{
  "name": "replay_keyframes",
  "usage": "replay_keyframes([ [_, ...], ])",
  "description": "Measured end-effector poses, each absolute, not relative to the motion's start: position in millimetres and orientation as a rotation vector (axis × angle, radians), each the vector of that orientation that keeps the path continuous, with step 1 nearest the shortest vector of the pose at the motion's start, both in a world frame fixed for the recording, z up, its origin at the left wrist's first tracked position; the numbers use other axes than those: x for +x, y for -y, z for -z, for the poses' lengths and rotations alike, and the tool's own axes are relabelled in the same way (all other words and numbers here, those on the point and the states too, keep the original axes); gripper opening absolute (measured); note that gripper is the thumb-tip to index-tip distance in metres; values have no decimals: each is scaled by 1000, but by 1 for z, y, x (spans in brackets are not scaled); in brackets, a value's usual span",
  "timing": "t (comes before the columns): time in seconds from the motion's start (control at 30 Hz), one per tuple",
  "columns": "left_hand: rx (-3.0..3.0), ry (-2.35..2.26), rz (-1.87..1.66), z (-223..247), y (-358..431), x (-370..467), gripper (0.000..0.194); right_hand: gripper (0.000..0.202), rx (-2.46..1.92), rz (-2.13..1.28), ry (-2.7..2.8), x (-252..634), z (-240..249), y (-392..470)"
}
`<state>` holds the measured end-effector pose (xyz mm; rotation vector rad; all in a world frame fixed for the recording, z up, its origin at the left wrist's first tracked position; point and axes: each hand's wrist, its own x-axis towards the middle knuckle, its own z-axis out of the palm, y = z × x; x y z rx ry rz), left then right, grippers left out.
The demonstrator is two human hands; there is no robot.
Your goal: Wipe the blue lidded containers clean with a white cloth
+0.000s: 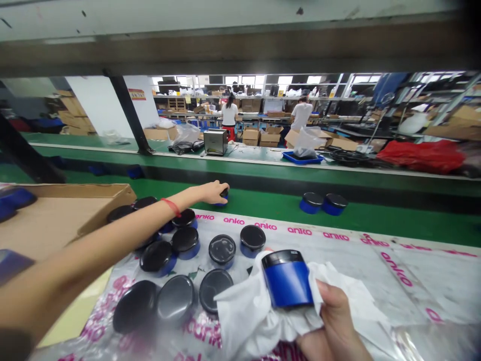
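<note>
Here the left hand (212, 192), stretched to mid-frame, closes its fingers over a blue jar (223, 197) on the green belt (263, 205); lower right, the right hand (334, 326) grips a second blue jar (287, 278) in a white cloth (248, 316).

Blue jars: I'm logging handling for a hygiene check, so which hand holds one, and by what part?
Right hand holds a blue jar by its side, through a white cloth. Left hand rests over another jar's lid on the green belt.
</note>
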<state>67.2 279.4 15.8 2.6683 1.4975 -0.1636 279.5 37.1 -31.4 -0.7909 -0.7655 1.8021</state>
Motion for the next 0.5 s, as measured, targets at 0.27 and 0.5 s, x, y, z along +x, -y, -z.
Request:
replay_keyframes([
  [0.27,2629,-1161,413,-34,-194,32,55,81,-728,-1915,649,256,31,-23],
  [0.5,2783,-1074,-380,-37,-84,15,89,103,-791,-1892,899,240,45,-5],
])
